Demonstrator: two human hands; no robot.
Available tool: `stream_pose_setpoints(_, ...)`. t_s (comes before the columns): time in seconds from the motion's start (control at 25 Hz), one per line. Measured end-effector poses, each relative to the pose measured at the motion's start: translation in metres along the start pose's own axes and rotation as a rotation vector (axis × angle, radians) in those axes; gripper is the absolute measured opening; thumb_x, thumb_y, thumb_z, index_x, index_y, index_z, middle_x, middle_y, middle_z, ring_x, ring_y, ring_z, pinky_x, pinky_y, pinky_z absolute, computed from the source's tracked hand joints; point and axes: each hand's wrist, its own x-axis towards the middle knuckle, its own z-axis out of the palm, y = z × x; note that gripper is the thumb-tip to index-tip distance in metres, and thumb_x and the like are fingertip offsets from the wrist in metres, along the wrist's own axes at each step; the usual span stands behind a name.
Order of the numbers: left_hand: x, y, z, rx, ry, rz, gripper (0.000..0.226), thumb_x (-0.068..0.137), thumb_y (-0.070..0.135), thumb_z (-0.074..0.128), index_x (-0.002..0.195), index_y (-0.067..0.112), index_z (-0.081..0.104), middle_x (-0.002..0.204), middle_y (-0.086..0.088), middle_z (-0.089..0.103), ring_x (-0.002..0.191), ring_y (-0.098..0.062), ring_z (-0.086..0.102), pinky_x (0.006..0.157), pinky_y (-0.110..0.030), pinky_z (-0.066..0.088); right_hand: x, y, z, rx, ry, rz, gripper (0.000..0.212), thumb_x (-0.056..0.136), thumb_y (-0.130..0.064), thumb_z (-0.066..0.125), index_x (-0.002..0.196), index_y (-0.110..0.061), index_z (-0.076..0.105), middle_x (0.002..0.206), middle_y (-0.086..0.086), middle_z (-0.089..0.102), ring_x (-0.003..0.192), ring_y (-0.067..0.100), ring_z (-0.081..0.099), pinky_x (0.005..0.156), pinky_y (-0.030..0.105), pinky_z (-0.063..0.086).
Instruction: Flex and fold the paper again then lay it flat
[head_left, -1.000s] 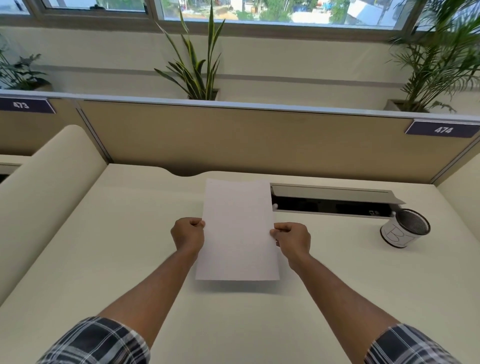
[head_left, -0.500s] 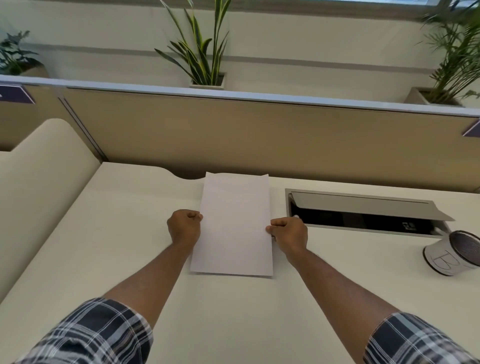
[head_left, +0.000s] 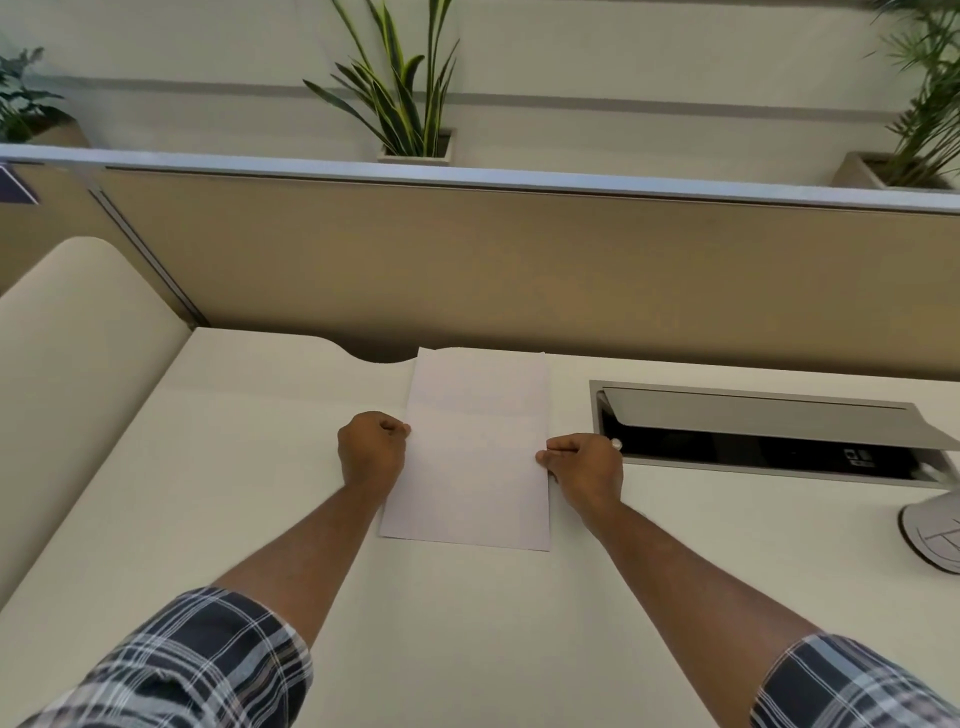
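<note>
Holding item: one blank white sheet of paper (head_left: 475, 457), lying lengthwise near-to-far on the table (head_left: 208, 467), seemingly flat. Left hand (head_left: 370, 451) pinches its left edge, fingers curled; right hand (head_left: 586, 467) pinches the right edge likewise. Sheet unfolded, uncreased, unmarked: work appears barely begun. Adjacent: open cable hatch (head_left: 769, 436) right; cup (head_left: 935, 530) at right frame edge.

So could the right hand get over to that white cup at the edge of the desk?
Probably yes. The right hand pinches the paper, but bare desk lies between it and the cup; it would likely have to let go first.
</note>
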Motion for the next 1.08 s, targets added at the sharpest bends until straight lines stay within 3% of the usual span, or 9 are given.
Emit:
stream_pose_setpoints(0.12, 0.000, -0.002, 0.003, 0.007, 0.019, -0.012, 0.018, 0.085, 0.021, 0.080, 0.092, 0.005, 0.080, 0.096, -0.011, 0.078, 0.095, -0.030, 0.071, 0.088, -0.035, 0.055, 0.001, 0.001, 0.001, 0.008, 0.024, 0.000, 0.016, 0.074, -0.026, 0.089, 0.078, -0.028, 0.074, 0.077, -0.007, 0.077, 0.081, 0.017, 0.075, 0.086, 0.040, 0.061)
stream_pose_setpoints(0.32, -0.004, -0.001, 0.007, 0.003, 0.023, -0.010, 0.023, 0.086, 0.018, 0.078, 0.104, 0.003, 0.078, 0.108, -0.012, 0.077, 0.108, -0.029, 0.069, 0.099, -0.034, 0.050, 0.002, 0.002, 0.006, -0.044, 0.057, -0.026, 0.009, 0.081, -0.027, 0.084, 0.083, -0.023, 0.076, 0.083, -0.003, 0.076, 0.100, 0.018, 0.070, 0.088, 0.037, 0.056)
stream_pose_setpoints(0.44, -0.002, -0.004, 0.007, 0.011, 0.003, 0.011, 0.018, 0.087, 0.013, 0.075, 0.103, 0.004, 0.079, 0.108, -0.012, 0.077, 0.109, -0.028, 0.069, 0.100, -0.034, 0.051, 0.001, 0.001, 0.007, -0.069, 0.065, -0.050, 0.011, 0.085, -0.025, 0.079, 0.092, -0.016, 0.081, 0.091, 0.000, 0.079, 0.100, 0.019, 0.069, 0.089, 0.033, 0.053)
stream_pose_setpoints(0.6, -0.001, -0.006, 0.005, 0.046, -0.018, 0.034, 0.018, 0.092, 0.006, 0.066, 0.103, 0.002, 0.078, 0.111, -0.013, 0.076, 0.112, -0.030, 0.067, 0.100, -0.031, 0.049, -0.001, -0.003, 0.006, -0.076, 0.061, -0.054, 0.016, 0.088, -0.021, 0.075, 0.088, -0.005, 0.079, 0.086, 0.010, 0.077, 0.087, 0.023, 0.065, 0.082, 0.033, 0.051)
stream_pose_setpoints(0.72, -0.007, -0.004, 0.001, 0.066, -0.044, 0.018, 0.016, 0.094, 0.009, 0.065, 0.103, 0.001, 0.076, 0.120, -0.017, 0.072, 0.119, -0.034, 0.063, 0.098, -0.032, 0.046, -0.006, -0.001, 0.004, -0.096, 0.025, -0.049, 0.028, 0.086, -0.019, 0.073, 0.084, 0.009, 0.069, 0.067, 0.014, 0.059, 0.068, 0.026, 0.054, 0.076, 0.034, 0.052)
stream_pose_setpoints(0.8, -0.014, -0.003, -0.004, 0.096, -0.088, 0.015, 0.023, 0.095, 0.015, 0.065, 0.111, -0.001, 0.071, 0.125, -0.018, 0.069, 0.121, -0.034, 0.061, 0.101, -0.034, 0.044, -0.016, -0.002, -0.001, -0.114, -0.016, -0.050, 0.030, 0.084, -0.019, 0.072, 0.064, -0.004, 0.056, 0.062, 0.005, 0.044, 0.064, 0.019, 0.043, 0.071, 0.034, 0.049)
stream_pose_setpoints(0.88, -0.027, -0.002, -0.010, 0.111, -0.137, 0.023, 0.038, 0.096, 0.019, 0.064, 0.126, -0.004, 0.064, 0.130, -0.019, 0.065, 0.124, -0.035, 0.058, 0.106, -0.038, 0.042, -0.028, -0.001, -0.008, -0.104, -0.057, -0.057, 0.038, 0.084, -0.021, 0.072, 0.062, -0.018, 0.040, 0.059, -0.002, 0.038, 0.064, 0.018, 0.037, 0.066, 0.031, 0.039)
stream_pose_setpoints(1.0, -0.054, 0.002, -0.022, 0.108, -0.168, 0.058, 0.042, 0.098, 0.016, 0.061, 0.134, -0.005, 0.058, 0.134, -0.021, 0.061, 0.125, -0.036, 0.057, 0.105, -0.038, 0.042, -0.052, 0.001, -0.022, -0.102, -0.101, -0.044, 0.014, 0.088, -0.027, 0.073, 0.084, -0.021, 0.061, 0.071, -0.010, 0.050, 0.080, 0.018, 0.051, 0.085, 0.029, 0.047)
stream_pose_setpoints(1.08, -0.083, 0.000, -0.032, 0.100, -0.190, 0.090, 0.042, 0.098, 0.015, 0.060, 0.137, -0.001, 0.056, 0.136, -0.020, 0.060, 0.124, -0.034, 0.058, 0.103, -0.035, 0.041, -0.071, 0.010, -0.036, -0.102, -0.130, -0.038, 0.034, 0.090, -0.028, 0.072, 0.119, -0.012, 0.068, 0.083, -0.008, 0.060, 0.097, 0.020, 0.061, 0.097, 0.031, 0.049)
